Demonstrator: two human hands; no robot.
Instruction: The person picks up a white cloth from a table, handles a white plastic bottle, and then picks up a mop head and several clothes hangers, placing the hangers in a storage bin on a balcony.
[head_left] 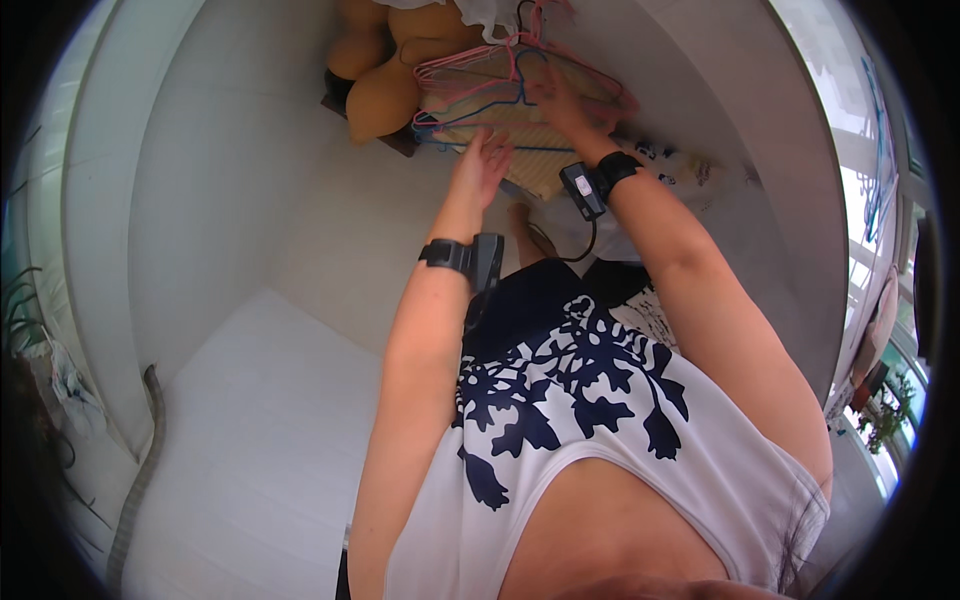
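Observation:
Several pink clothes hangers (462,72) and a blue clothes hanger (487,107) are bunched together at the top of the view. My right hand (560,105) is at the neck of the blue hanger, just under its hook, with the fingers closed about it; the hand partly hides the grip. Lower and to the left, my left hand (487,160) has its fingers stretched out beside the blue hanger's lower bar. Whether it touches the bar is hard to tell. Behind the hangers lies a tan ribbed panel (535,172).
Tan bottle gourds (385,105) sit left of the hangers. White plastic (492,15) shows above them. Pale walls curve along both sides, with a window (850,120) at the right. A grey ribbed hose (145,460) runs down the left. Potted leaves (885,420) stand at far right.

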